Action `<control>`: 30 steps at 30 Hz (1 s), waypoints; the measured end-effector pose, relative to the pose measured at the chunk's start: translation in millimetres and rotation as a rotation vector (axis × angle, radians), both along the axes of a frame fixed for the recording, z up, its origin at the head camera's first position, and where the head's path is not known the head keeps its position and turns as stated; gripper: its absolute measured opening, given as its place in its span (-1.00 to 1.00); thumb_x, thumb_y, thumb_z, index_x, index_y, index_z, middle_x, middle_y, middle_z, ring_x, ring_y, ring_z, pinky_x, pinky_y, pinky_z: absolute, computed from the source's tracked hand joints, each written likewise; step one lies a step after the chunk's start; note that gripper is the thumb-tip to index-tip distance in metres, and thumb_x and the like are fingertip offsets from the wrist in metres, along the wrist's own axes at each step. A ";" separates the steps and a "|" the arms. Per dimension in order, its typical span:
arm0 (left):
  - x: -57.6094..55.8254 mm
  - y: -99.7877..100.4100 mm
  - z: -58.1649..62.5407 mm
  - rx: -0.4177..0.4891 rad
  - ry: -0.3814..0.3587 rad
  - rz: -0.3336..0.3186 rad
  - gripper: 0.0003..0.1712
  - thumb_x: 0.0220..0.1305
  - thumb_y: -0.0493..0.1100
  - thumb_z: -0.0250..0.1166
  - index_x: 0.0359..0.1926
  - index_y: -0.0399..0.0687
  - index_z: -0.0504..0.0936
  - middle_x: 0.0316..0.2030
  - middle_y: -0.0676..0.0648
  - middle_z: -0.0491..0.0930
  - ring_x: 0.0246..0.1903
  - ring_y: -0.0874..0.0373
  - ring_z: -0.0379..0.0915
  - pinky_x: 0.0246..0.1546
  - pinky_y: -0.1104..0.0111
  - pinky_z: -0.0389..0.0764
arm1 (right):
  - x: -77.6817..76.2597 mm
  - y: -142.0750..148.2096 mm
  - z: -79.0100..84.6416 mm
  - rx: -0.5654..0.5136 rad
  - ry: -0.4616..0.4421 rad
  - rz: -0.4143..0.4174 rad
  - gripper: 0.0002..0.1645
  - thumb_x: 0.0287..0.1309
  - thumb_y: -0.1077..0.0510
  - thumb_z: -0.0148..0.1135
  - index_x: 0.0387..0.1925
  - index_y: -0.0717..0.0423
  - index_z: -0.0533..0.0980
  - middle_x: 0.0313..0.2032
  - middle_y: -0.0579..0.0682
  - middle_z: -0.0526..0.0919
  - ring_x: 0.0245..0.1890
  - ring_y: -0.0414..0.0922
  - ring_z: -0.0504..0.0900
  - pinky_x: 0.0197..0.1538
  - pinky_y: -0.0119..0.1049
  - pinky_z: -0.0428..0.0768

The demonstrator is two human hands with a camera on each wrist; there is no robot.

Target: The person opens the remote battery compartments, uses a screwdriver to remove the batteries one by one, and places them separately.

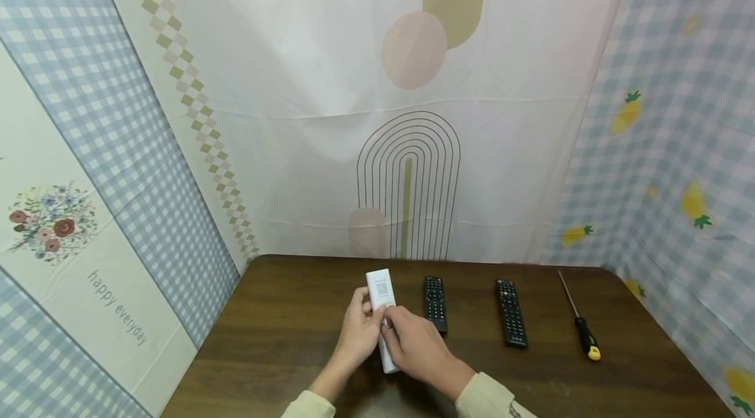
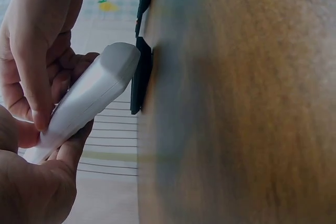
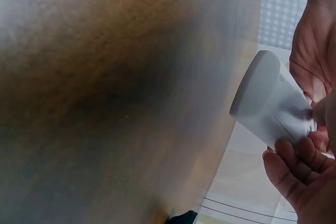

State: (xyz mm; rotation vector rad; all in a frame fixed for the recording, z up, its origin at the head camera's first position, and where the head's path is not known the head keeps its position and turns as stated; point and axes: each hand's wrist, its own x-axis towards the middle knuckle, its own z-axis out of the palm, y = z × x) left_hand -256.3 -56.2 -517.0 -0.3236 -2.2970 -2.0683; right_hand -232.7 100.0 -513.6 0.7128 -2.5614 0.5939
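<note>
A long white remote control (image 1: pixel 382 284) is held above the table, its labelled back with a printed square code facing up in the head view. My left hand (image 1: pixel 358 327) grips it from the left side, thumb on top. From the right, my right hand (image 1: pixel 420 343) holds its middle, the fingers curled at its edge near the left thumb. A small shiny spot shows between the hands, too small to identify. In the left wrist view, the rounded end of the white remote (image 2: pixel 100 90) points toward the tabletop. The right wrist view shows the same end of the remote (image 3: pixel 262 85).
Two black remotes lie on the brown wooden table (image 1: pixel 283 313): one (image 1: pixel 435 303) just right of the hands, another (image 1: pixel 510 313) farther right. Beyond them lies a screwdriver (image 1: pixel 584 333) with a black and yellow handle. Patterned cloth (image 1: pixel 295 175) hangs behind the table.
</note>
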 end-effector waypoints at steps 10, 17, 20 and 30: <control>-0.8 -2.3 3.9 0.027 -0.007 -0.006 -0.52 0.56 -0.33 0.16 0.40 -0.34 0.30 0.11 -0.45 0.72 0.03 -0.19 0.79 -0.06 0.21 0.81 | -7.0 -5.9 2.6 0.020 0.048 0.000 -0.87 0.45 0.18 0.30 -0.27 -0.02 0.50 -0.42 -0.14 0.61 -0.58 -0.32 0.42 -0.55 -0.41 0.39; -2.0 -1.4 2.9 0.041 -0.022 0.004 -0.53 0.55 -0.36 0.13 0.39 -0.33 0.30 0.11 -0.43 0.72 0.03 -0.15 0.78 -0.06 0.24 0.80 | -9.9 -6.4 5.8 0.042 0.007 0.014 -0.88 0.47 0.20 0.26 -0.25 -0.03 0.51 -0.41 -0.13 0.62 -0.58 -0.33 0.37 -0.56 -0.45 0.36; -2.8 0.3 3.6 0.043 -0.028 0.008 -0.54 0.55 -0.37 0.13 0.38 -0.33 0.30 0.11 -0.43 0.72 0.03 -0.14 0.78 -0.07 0.26 0.79 | -11.0 -5.2 7.9 0.049 -0.013 0.021 -0.90 0.48 0.21 0.24 -0.23 -0.04 0.51 -0.41 -0.13 0.62 -0.58 -0.34 0.36 -0.55 -0.47 0.36; -8.5 4.8 10.3 0.033 -0.025 0.008 -0.54 0.54 -0.37 0.12 0.38 -0.31 0.31 0.10 -0.41 0.73 0.02 -0.11 0.78 -0.08 0.21 0.79 | -16.8 0.0 11.2 0.054 0.017 0.022 -0.88 0.45 0.25 0.25 -0.22 -0.03 0.51 -0.41 -0.13 0.61 -0.58 -0.35 0.41 -0.55 -0.49 0.38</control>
